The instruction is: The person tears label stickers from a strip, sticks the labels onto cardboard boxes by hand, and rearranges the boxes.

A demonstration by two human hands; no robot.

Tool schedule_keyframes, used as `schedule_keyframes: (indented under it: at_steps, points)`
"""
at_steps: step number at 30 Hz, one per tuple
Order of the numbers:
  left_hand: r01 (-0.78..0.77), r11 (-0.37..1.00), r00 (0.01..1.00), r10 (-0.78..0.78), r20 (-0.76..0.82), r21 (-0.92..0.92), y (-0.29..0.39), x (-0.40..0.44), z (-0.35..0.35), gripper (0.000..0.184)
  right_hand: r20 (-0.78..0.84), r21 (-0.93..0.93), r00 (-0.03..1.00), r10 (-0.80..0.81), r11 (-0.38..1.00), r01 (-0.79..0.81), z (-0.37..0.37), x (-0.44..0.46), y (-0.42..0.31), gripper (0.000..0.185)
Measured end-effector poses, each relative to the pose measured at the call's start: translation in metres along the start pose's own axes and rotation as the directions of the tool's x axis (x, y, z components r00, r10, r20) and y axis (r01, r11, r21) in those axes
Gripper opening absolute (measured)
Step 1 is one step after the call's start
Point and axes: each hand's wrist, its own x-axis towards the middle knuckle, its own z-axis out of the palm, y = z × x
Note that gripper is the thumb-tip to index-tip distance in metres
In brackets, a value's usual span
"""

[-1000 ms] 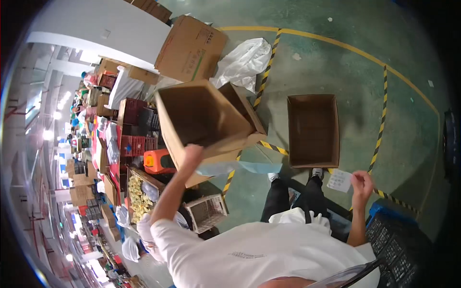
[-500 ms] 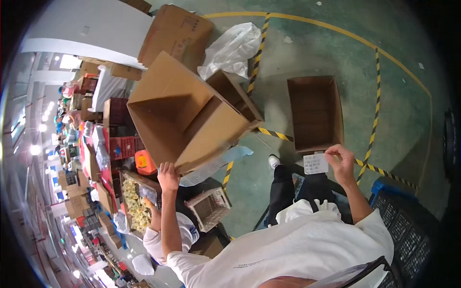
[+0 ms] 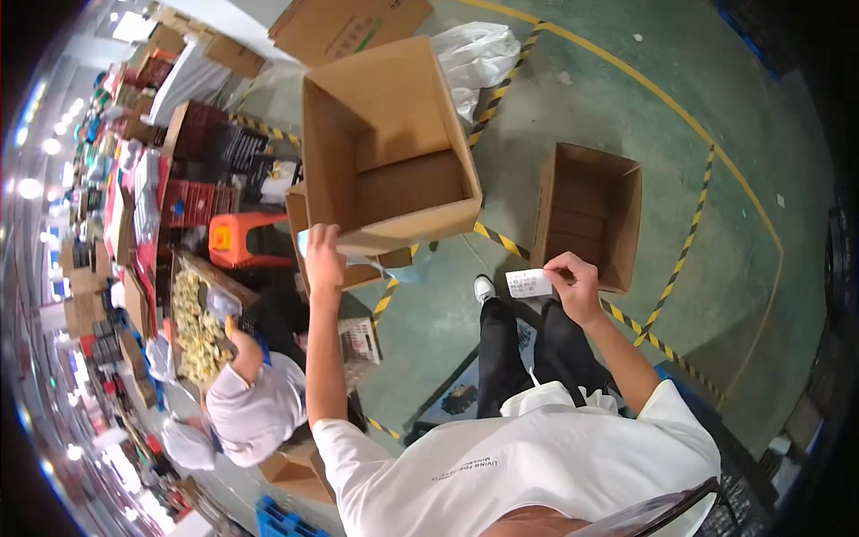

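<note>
- Evidently, the big box (image 3: 394, 148) is ahead and to the left, tilted, its mouth towards the wearer and its near edge slanting up to the right; its long axis is hard to tell
- the label (image 3: 529, 284) is before the small box (image 3: 587, 215), long axis roughly sideways, print upward
- the small box sits on the floor (image 3: 429, 331), mouth up, long axis running forward, brown bottom showing; a tray (image 3: 234, 288) at left holds yellowish pieces (image 3: 191, 327)
- left hand (image 3: 323, 258): fingers curled, gripping the big box's near-left corner; right hand (image 3: 575, 285): thumb and fingers pinching the label's edge
</note>
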Motion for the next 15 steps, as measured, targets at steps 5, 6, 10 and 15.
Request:
schedule_keyframes:
  at_steps: [5, 6, 10, 15]
  points:
    - [0.117, 0.974, 0.924, -0.036, -0.381, 0.193, 0.056, -0.068, -0.058, 0.011, 0.019, 0.017, 0.976, -0.218, 0.976, 0.218, 0.022, 0.014, 0.020, 0.006]
    - [0.194, 0.980, 0.946, -0.199, -0.255, -0.043, 0.050, -0.095, -0.047, 0.010, 0.032, 0.049, 0.976, -0.215, 0.976, 0.213, 0.029, 0.015, 0.029, 0.007]
    - [0.571, 0.774, 0.819, -0.559, 0.128, -0.273, 0.086, -0.140, 0.013, 0.013, 0.090, 0.054, 0.961, -0.263, 0.964, 0.259, 0.050, 0.026, 0.052, 0.005]
    - [0.310, 0.950, 0.941, -0.312, 0.128, 0.034, 0.090, -0.052, 0.057, 0.064, 0.085, -0.029, 0.955, -0.283, 0.958, 0.286, 0.072, 0.019, 0.040, 0.007]
